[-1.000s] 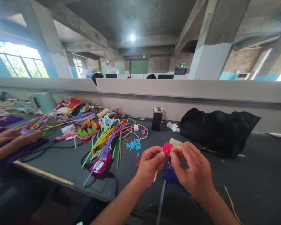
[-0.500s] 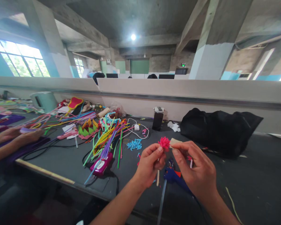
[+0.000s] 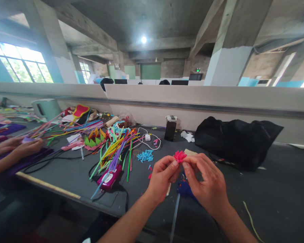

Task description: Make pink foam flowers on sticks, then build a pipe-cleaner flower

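Note:
A pink flower of fuzzy pipe-cleaner petals (image 3: 179, 156) is held up over the table between both hands. My left hand (image 3: 164, 179) pinches it from the left, thumb and forefinger at its base. From the right, the thumb and forefinger of my right hand (image 3: 206, 180) close on the flower's other side. A blue glue gun (image 3: 184, 189) lies beneath my right hand, which covers part of it; a clear glue stick (image 3: 175, 216) sticks out toward me. Left of my left hand are small pink bits (image 3: 150, 176) and a pile of short blue pipe-cleaner pieces (image 3: 145, 155).
Long coloured pipe cleaners (image 3: 114, 152) lie across a magenta device (image 3: 109, 179) on the left. A phone (image 3: 170, 131) leans upright at the back, near crumpled white tissue (image 3: 187, 136). A black bag (image 3: 238, 141) fills the back right. A co-worker's hands (image 3: 27, 146) are at far left.
My right hand has shifted left and its fingertips now meet the flower's side. The flower has tilted and sits slightly lower.

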Demonstrator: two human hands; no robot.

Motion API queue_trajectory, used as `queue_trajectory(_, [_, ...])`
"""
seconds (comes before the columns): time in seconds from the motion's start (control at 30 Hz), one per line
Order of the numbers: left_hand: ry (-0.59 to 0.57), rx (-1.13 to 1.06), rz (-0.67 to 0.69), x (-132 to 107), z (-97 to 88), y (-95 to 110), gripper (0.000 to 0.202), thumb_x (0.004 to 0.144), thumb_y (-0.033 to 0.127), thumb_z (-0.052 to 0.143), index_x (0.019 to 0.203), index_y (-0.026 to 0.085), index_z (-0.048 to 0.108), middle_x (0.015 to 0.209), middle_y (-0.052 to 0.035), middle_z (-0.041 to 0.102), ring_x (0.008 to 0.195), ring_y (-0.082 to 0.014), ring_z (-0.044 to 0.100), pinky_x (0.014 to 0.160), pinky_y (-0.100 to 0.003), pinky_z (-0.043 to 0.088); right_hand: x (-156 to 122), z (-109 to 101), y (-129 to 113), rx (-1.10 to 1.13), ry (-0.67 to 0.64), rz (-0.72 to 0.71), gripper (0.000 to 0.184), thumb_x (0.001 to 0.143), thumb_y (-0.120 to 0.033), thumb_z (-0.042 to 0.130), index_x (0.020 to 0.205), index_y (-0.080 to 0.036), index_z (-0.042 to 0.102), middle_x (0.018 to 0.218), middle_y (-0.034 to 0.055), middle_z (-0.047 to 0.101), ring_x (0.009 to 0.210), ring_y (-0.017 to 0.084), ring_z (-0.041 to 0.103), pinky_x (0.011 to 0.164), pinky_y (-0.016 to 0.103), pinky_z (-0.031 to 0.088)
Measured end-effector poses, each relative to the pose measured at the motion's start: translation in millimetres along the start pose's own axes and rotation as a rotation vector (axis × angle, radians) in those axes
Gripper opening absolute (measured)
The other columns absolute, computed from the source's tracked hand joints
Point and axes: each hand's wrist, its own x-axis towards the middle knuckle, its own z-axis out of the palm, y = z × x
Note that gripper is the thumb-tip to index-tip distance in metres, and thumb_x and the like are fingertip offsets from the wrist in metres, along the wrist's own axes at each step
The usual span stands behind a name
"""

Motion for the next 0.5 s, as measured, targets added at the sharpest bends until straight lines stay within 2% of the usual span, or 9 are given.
queue_trajectory(0.33, [-0.007,0.085,0.028,3.3,-6.8,-5.5,0.031,0.077,0.041,0.075,0.077,0.013,0.06,0.053,0.007,0.042,0.046,-0.0037,0.031,0.045,-0.019,0.021,-1.3,0.3,0.9,-0.047,-0.023,-0.017,0.008,0.092,-0.015,0.051,0.088,-0.018,0.056,0.078,0.0021,0.058,0.073,0.016,0.054,0.067,0.029,0.043])
queue_trajectory(0.5, [-0.013,0.056,-0.003,1.8,-4.2,-5.9,0.033,0.077,0.042,0.075,0.088,0.015,0.06,0.058,0.0053,0.052,0.044,-0.0038,0.036,0.042,-0.018,0.022,-0.9,-0.1,2.9,-0.038,-0.025,-0.015,0.007,0.093,-0.016,0.052,0.09,-0.018,0.057,0.079,0.002,0.059,0.073,0.015,0.054,0.067,0.029,0.043])
